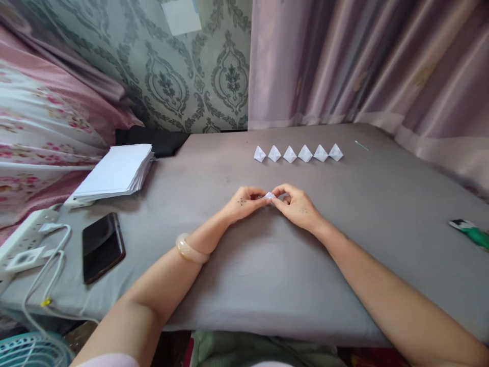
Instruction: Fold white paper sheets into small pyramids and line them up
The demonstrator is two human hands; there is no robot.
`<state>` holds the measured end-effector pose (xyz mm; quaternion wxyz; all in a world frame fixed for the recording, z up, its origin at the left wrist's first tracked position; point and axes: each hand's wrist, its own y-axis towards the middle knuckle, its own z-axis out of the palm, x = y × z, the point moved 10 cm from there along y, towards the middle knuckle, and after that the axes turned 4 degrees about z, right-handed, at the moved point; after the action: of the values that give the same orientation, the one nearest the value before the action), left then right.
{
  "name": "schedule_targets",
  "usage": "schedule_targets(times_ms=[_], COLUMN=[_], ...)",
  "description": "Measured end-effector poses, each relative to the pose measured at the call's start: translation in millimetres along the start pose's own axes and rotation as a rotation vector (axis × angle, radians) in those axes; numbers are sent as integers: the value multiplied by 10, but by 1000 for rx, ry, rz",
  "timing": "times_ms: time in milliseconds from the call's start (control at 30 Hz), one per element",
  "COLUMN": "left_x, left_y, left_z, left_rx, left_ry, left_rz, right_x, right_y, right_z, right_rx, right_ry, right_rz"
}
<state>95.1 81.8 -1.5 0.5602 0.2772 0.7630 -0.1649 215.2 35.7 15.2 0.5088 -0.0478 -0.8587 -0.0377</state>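
Observation:
A small piece of folded white paper (269, 195) is pinched between my two hands, just above the middle of the grey-covered table (275, 285). My left hand (246, 203) grips its left side with thumb and fingers, and my right hand (298, 205) grips the right side the same way. Fingertips cover most of the paper, so only its pointed top shows. Beyond my hands, several folded white paper shapes (290, 154) stand in a row, each like a small diamond.
At the left lie a stack of white paper (114, 171), a black phone (102, 247) and a white power strip (28, 239) with cables. A thin white stick (361, 146) lies far right. A green object (473, 234) sits at the right edge. Curtains (324, 61) hang behind the table.

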Motion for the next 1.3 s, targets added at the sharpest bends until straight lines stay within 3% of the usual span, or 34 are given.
schedule_targets(times_ms=[133, 200, 400, 633, 900, 1133, 1300], left_x=[92, 110, 32, 53, 150, -209, -330], left_y=[14, 19, -8, -20, 0, -66, -90], left_z=[-82, -98, -23, 15, 88, 68, 70], left_rx=[-87, -103, -47, -52, -32, 36, 26], left_ry=[-317, -385, -356, -322, -432, -16, -49], left_rz=[-86, -107, -93, -110, -178, 55, 146], right_x=[-106, -108, 28, 10, -56, 0, 108], right_y=[22, 15, -47, -54, 23, 3, -54], right_z=[-50, -16, 126, 154, 132, 82, 113], right_rx=[19, 79, 219, 211, 114, 106, 161], right_ry=[312, 319, 111, 100, 247, 389, 367], right_rz=[140, 165, 70, 61, 56, 77, 11])
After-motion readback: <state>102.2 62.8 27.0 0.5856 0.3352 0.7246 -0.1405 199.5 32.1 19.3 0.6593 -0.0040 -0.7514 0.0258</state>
